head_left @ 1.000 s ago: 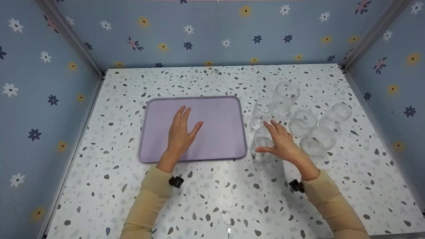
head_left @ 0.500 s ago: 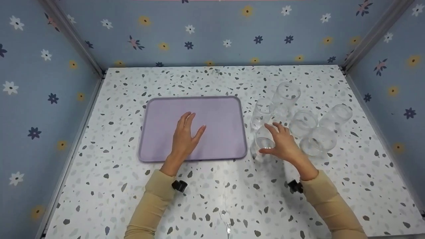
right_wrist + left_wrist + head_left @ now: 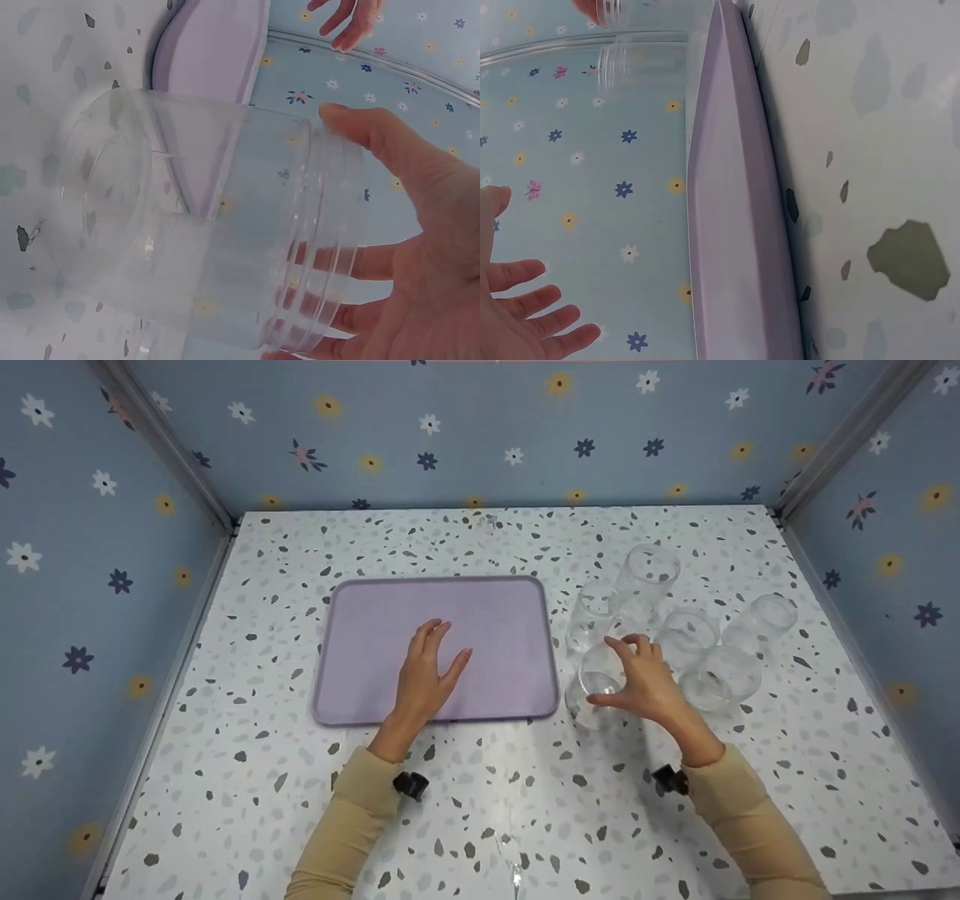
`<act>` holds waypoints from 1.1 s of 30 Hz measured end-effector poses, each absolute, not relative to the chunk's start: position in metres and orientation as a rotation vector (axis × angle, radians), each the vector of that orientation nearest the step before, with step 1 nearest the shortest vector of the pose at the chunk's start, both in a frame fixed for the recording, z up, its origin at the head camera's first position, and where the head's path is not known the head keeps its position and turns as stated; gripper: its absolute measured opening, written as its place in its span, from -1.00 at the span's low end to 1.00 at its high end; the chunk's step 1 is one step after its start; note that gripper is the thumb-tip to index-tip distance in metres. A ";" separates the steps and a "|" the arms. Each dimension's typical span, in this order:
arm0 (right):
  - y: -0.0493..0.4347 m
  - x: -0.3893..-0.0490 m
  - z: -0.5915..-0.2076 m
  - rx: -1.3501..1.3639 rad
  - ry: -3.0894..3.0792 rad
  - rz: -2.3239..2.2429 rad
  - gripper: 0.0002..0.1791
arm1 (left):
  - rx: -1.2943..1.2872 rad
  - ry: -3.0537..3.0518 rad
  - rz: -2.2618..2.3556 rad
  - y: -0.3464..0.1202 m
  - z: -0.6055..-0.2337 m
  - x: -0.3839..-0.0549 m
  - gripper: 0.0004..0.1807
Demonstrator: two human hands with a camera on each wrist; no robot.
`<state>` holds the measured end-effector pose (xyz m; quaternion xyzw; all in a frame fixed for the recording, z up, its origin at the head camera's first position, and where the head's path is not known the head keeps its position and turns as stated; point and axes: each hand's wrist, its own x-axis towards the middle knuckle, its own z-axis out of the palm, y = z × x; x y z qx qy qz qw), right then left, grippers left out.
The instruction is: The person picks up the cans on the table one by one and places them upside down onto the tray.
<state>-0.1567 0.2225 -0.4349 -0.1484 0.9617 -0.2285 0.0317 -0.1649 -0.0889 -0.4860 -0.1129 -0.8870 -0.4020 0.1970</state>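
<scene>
My right hand [image 3: 646,682] grips a clear jar [image 3: 589,711] by its neck, thumb on the near side and fingers curled round the far side. In the right wrist view the jar [image 3: 225,195] shows a ridged, threaded neck under the thumb and a wide, see-through body, with its base close to the table. A flat lilac tray [image 3: 495,660] with a low raised rim lies left of the jar. Over this tray hovers my left hand [image 3: 426,675], fingers extended and thumb apart, holding nothing. The left wrist view shows the tray's edge [image 3: 761,225] beside that hand.
Several more clear jars stand around my right hand: a slim one [image 3: 589,619], a tall one [image 3: 651,577] behind, and others [image 3: 720,679] to the right. The speckled table [image 3: 450,825] is bounded by flowered panels [image 3: 480,427] at the back and sides.
My right hand's fingers have closed in on the jar's neck, and the jar has shifted slightly. My left hand has drifted a little to the right and nearer to me over the tray.
</scene>
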 end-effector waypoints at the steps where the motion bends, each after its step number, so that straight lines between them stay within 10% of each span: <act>1: 0.223 -0.156 -0.434 -0.461 2.965 -0.727 0.00 | -0.322 -2.481 -1.133 -0.088 -0.486 -0.165 -0.43; 33: 0.187 -0.149 -0.434 -0.406 2.766 -1.712 -0.18 | -0.577 -2.390 -1.541 -0.073 -0.488 -0.165 -0.37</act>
